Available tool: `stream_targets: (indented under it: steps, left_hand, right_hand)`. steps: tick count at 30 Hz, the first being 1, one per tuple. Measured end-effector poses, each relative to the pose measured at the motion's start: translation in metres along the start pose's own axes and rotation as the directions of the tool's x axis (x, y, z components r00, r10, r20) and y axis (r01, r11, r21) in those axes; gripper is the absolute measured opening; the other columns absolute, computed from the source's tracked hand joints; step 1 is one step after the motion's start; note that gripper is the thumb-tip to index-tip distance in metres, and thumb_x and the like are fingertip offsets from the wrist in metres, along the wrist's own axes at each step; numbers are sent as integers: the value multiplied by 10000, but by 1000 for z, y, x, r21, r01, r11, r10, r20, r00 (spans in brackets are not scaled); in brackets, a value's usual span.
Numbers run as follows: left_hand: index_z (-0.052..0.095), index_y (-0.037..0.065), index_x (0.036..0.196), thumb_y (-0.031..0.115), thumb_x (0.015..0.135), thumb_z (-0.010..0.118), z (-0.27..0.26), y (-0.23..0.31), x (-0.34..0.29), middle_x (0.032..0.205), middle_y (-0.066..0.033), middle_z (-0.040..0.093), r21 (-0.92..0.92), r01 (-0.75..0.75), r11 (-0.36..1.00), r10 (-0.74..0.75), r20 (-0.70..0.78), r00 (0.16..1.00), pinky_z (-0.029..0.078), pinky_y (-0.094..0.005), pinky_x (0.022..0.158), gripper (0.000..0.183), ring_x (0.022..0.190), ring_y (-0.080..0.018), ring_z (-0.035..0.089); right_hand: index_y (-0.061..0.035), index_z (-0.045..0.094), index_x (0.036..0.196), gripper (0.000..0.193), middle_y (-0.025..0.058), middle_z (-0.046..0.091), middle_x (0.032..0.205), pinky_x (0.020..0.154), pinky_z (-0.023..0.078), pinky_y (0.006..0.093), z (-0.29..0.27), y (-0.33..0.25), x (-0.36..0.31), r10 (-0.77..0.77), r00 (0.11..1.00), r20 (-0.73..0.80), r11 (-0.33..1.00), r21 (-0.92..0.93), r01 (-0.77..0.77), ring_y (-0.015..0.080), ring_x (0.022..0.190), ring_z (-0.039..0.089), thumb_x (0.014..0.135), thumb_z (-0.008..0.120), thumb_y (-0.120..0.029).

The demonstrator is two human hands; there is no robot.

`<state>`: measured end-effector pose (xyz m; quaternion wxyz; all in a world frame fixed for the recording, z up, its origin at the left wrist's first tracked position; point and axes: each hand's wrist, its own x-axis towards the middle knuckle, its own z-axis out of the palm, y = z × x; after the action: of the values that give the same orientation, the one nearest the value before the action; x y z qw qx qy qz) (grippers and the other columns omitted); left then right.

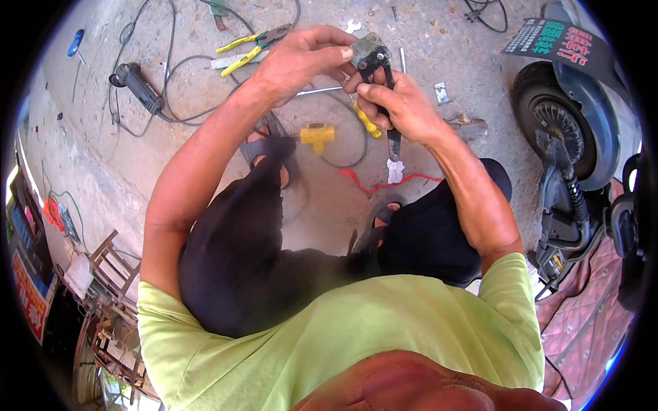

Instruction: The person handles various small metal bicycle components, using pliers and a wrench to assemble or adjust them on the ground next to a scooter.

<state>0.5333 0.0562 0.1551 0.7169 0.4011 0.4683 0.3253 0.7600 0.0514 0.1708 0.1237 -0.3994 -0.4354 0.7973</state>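
Note:
Both hands are raised in front of me, over the concrete floor. My left hand (310,60) is closed, its thumb and fingers pinching a worn grey metal block (366,48). Against the block sits a black two-armed metal piece (388,70) with bright round pivots or bolts; its exact kind is unclear. My right hand (403,103) wraps round the arms of that piece, thumb on top, and one dark end sticks out below the fist. Fingers partly hide where block and arms meet. Just beneath the hands lies a yellow-handled tool (366,120).
Yellow-handled pliers (252,51) and a black angle grinder (140,89) with looping cord lie at left. A yellow T-shaped piece (317,135) sits between my feet, near a red strip (370,189). A scooter wheel (554,120) stands at right, a wooden stool (113,264) at left.

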Motion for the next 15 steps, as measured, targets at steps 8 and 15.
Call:
stream_targets:
  steps: [8, 15]
  left_hand:
    - [647, -5, 1194, 154, 977, 662, -5, 5, 1, 959, -103, 711, -36, -24, 999, 24, 4, 1000, 526, -330, 885, 268, 918, -177, 677]
    - [683, 0, 1105, 150, 982, 638, -4, 8, -1, 911, -76, 692, 15, -48, 999, 47, 16, 999, 514, -318, 836, 198, 844, -156, 650]
  right_hand:
    - [-20, 621, 1120, 253, -7, 495, 695, 477, 306, 230, 0, -5, 1, 24, 999, 25, 984, 178, -28, 68, 531, 423, 1013, 563, -241]
    - [-14, 615, 1118, 258, -3, 488, 688, 477, 308, 229, 3, -10, -3, 37, 999, 25, 991, 128, -40, 66, 522, 418, 1009, 569, -244]
